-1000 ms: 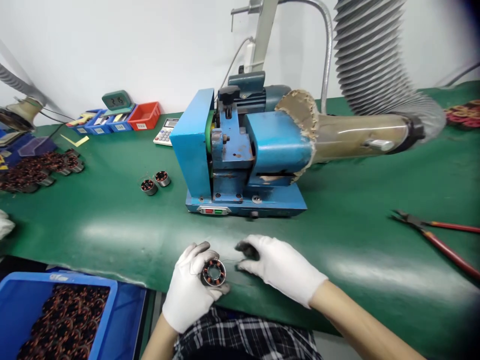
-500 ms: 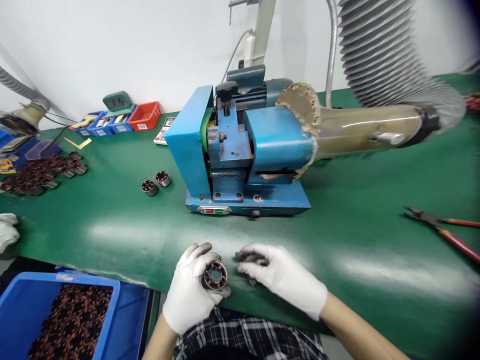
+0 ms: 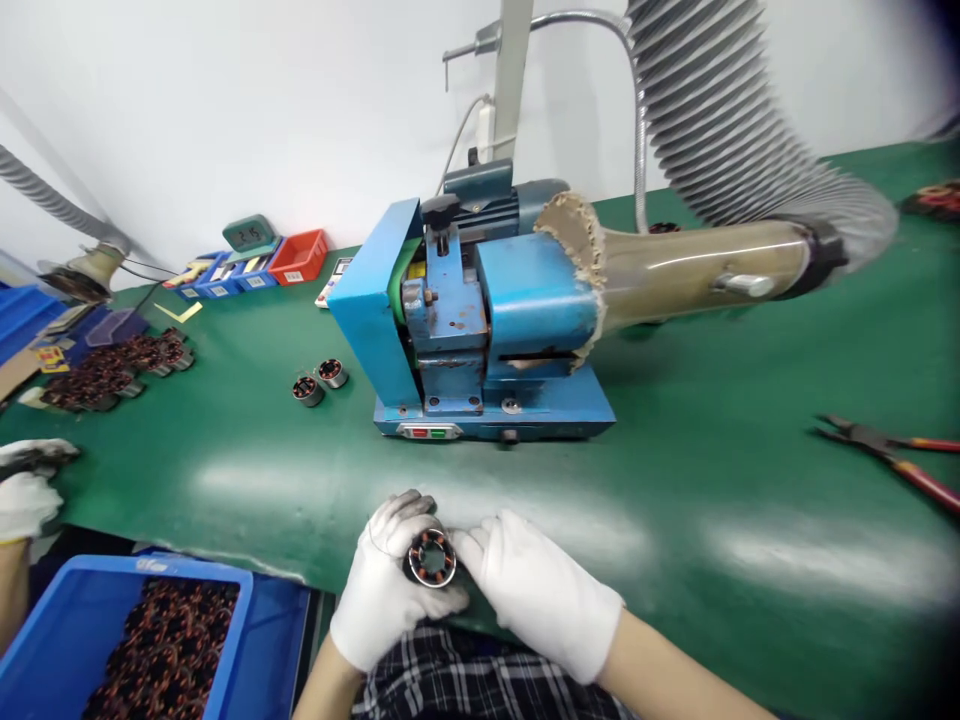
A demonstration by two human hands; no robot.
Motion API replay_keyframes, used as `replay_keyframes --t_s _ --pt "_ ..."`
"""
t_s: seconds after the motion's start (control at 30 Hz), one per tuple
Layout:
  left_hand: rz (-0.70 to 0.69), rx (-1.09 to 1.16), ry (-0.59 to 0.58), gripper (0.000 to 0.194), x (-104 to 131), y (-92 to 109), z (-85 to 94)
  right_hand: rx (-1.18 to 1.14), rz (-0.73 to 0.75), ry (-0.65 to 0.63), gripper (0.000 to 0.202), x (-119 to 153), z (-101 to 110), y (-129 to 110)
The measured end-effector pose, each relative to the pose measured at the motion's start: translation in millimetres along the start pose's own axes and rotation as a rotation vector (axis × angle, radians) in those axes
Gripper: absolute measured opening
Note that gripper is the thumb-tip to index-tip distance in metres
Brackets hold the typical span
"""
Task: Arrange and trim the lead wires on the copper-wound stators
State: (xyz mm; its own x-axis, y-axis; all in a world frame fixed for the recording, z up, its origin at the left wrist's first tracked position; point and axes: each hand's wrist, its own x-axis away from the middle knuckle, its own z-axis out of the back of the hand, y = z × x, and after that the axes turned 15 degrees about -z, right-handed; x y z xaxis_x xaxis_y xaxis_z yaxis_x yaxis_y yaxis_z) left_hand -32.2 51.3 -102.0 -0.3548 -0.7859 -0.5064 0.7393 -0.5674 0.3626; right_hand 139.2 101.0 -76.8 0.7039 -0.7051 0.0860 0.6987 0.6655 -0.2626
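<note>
My left hand [image 3: 394, 585], in a white glove with greyed fingertips, is closed around a round motor stator [image 3: 432, 558] with copper windings and a metal rim. The stator's open face points up toward the camera. Close against its right side, my right hand [image 3: 536, 590], also gloved, has its fingers pressed together at the rim. What those fingers pinch, if anything, is too small to make out. A thin wire shows beside my left hand.
A blue machine [image 3: 465, 330] stands behind my hands. Two stators [image 3: 307, 390] lie left of it, with a stator pile [image 3: 112, 375] farther left. Pliers [image 3: 885, 450] lie at right. A blue bin [image 3: 244, 620] holds many stators. Another person's gloved hands [image 3: 30, 490] show at the left edge.
My right hand has moved left to the stator, and its fingers have closed. The camera view has shifted. More of the other person's hands shows at the left.
</note>
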Motion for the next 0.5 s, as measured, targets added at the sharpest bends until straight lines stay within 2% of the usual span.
replay_keyframes --t_s 0.07,0.17,0.23,0.3,0.33,0.37,0.47,0.5 --pt "0.133 0.105 0.041 0.052 2.2 6.5 -1.2 -0.001 0.056 0.046 0.017 1.6 6.4 1.1" --pt "0.423 0.380 0.049 0.056 4.0 18.3 7.7 -0.148 0.080 0.077 0.005 5.1 19.2 4.6" --pt "0.473 0.584 0.046 0.056 0.1 25.2 21.9 -0.268 0.070 0.077 0.008 8.5 26.0 6.5" --pt "0.358 0.766 0.024 0.047 -8.4 31.6 38.9 -0.379 0.043 0.079 0.017 12.6 30.2 7.1" --pt "0.262 0.809 -0.004 0.040 -13.3 34.8 46.6 -0.431 0.025 0.080 0.019 14.7 31.5 7.0" --pt "0.166 0.760 -0.008 0.034 -17.7 37.9 52.9 -0.484 0.007 0.078 0.021 16.6 32.7 6.6" --pt "-0.061 0.284 0.063 0.013 -23.5 45.2 61.4 -0.642 -0.022 0.076 0.022 19.8 36.1 4.4" --pt "-0.109 0.095 0.076 0.017 -22.7 46.3 61.3 -0.706 -0.020 0.074 0.023 19.9 37.2 3.6"
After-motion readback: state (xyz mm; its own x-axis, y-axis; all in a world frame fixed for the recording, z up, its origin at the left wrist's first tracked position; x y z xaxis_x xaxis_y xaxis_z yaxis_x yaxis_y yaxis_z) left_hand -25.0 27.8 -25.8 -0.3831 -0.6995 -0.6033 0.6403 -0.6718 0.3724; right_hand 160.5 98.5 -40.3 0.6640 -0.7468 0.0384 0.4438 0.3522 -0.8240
